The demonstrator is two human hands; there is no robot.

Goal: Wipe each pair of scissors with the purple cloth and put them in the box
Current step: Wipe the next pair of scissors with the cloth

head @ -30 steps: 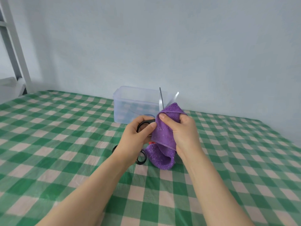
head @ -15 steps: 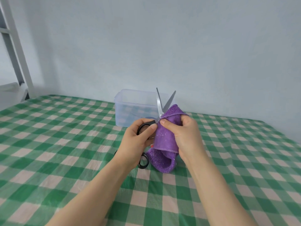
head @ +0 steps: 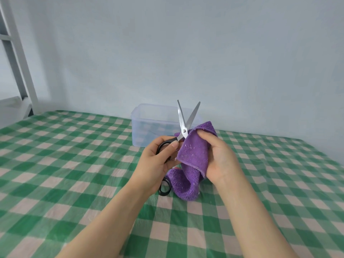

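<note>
My left hand (head: 155,161) grips the black handles of a pair of scissors (head: 183,123), held upright with both steel blades spread apart and pointing up. My right hand (head: 218,157) holds the purple cloth (head: 193,153) just right of the blades' pivot; the cloth hangs down and curls onto the table. A second pair of scissors lies on the table under my left hand; only one black handle ring (head: 164,188) shows, along with a bit of red beside the cloth. The clear plastic box (head: 149,121) stands behind the hands, near the wall.
A green and white checked tablecloth (head: 65,174) covers the table. A pale wall rises right behind the box. A grey metal frame (head: 16,58) stands at the far left, past the table's edge.
The cloth has slid down off the blades, which now stand bare and spread wider. My right hand has loosened around the cloth and sits lower, to the right of the pivot.
</note>
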